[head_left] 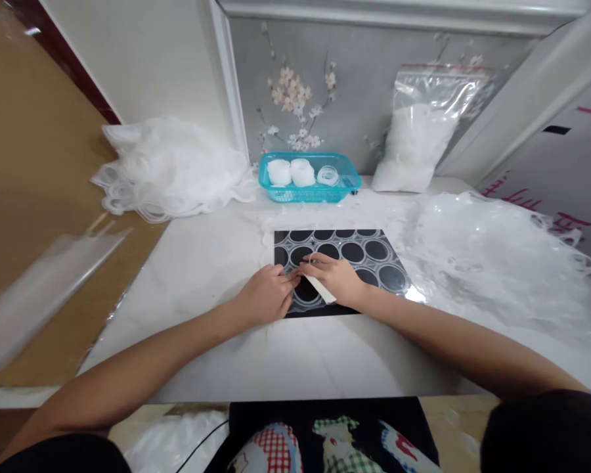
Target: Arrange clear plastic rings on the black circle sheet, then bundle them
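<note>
A translucent sheet with rows of ring shapes [391, 244] lies on a black board [357, 253] on the table in front of me. My left hand [270, 292] is closed at the board's left part, its fingertips pressed together beside the other hand's fingers; what they pinch is hidden. Over the sheet, my right hand [337, 279] is closed on a flat white strip [320, 289] that slants down toward me. A thin pale ring [314, 258] shows at its fingers; whether it is held or worn, I cannot tell.
Behind the board stands a blue plastic basket [280, 195] with stacks of white rings. A zip bag of white pieces [414, 144] leans on the wall. Translucent ring-cut sheets are heaped at the left [172, 167] and right [482, 256] of the marbled white table [197, 269].
</note>
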Tool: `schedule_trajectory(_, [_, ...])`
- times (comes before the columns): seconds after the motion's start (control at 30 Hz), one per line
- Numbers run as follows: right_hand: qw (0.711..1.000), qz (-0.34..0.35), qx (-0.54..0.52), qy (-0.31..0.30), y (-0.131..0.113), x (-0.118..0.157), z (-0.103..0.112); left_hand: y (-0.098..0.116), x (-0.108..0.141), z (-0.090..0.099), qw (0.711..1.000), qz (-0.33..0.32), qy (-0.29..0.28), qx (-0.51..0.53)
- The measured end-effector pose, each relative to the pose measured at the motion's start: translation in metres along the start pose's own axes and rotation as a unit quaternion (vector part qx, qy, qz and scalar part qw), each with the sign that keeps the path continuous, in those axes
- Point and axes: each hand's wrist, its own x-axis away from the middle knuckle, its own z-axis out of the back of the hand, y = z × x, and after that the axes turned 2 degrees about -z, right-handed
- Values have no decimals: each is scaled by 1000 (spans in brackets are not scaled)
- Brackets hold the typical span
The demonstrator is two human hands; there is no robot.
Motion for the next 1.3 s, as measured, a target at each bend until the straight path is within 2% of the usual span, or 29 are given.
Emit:
schedule_trajectory(0.07, [999, -35, 29, 8, 14, -19, 10, 1, 1, 0, 1000, 3, 0, 1])
schedule_trajectory(0.1, [996, -78, 25, 44, 25, -31, 16, 0, 2, 0, 1000, 8, 3, 3])
schedule_trajectory(0.13, [984, -143, 8, 108, 38, -42, 23, 0, 2, 1, 1000, 12, 6, 7])
schedule_trajectory(0.17, [957, -212, -34, 195, 52, -51, 29, -2, 3, 1, 1000, 15, 9, 14])
schedule_trajectory(0.23, [876, -291, -159, 350, 74, -58, 38, -5, 5, 2, 999, 19, 13, 38])
schedule_trajectory(0.3, [789, -333, -309, 413, 84, -51, 41, -9, 4, 3, 997, 34, 28, 61])
schedule_trajectory(0.4, [653, -368, -537, 388, 77, -21, 35, -11, -1, 5, 992, 54, 83, 75])
schedule_trajectory(0.5, [511, -355, -700, 350, 63, 5, 37, -8, -13, 9, 989, 28, 129, 68])
schedule_trajectory(0.57, [453, -334, -756, 334, 59, 12, 45, -8, -24, 11, 990, 6, 128, 56])
schedule_trajectory(0.6, [441, -324, -768, 334, 58, 12, 50, -9, -30, 12, 991, -2, 121, 54])
schedule_trajectory(0.63, [442, -315, -769, 339, 58, 12, 55, -11, -37, 12, 991, -6, 118, 57])
schedule_trajectory(0.67, [456, -308, -760, 347, 58, 12, 59, -15, -45, 12, 991, -4, 120, 65])
schedule_trajectory(0.7, [482, -303, -742, 355, 58, 11, 62, -21, -52, 12, 989, 4, 129, 78])
schedule_trajectory(0.73, [521, -300, -713, 361, 59, 12, 64, -28, -58, 11, 986, 17, 141, 93])
schedule_trajectory(0.8, [634, -299, -624, 345, 60, 16, 63, -46, -66, 9, 979, 68, 148, 121])
schedule_trajectory(0.87, [766, -297, -497, 280, 62, 25, 58, -67, -68, 7, 974, 140, 101, 146])
schedule_trajectory(0.9, [822, -290, -428, 237, 63, 32, 55, -77, -67, 6, 970, 174, 65, 157])
schedule_trajectory(0.93, [866, -280, -365, 195, 64, 39, 51, -86, -65, 4, 967, 194, 36, 163])
schedule_trajectory(0.97, [898, -267, -312, 158, 65, 47, 48, -94, -63, 2, 965, 204, 15, 166])
schedule_trajectory(1.03, [935, -244, -234, 111, 66, 63, 43, -105, -60, -2, 966, 200, -9, 163])
schedule_trajectory(1.1, [952, -229, -186, 84, 65, 77, 39, -111, -60, -6, 969, 190, -23, 156])
schedule_trajectory(1.3, [957, -229, -165, 75, 63, 103, 40, -127, -76, -9, 976, 176, -19, 128])
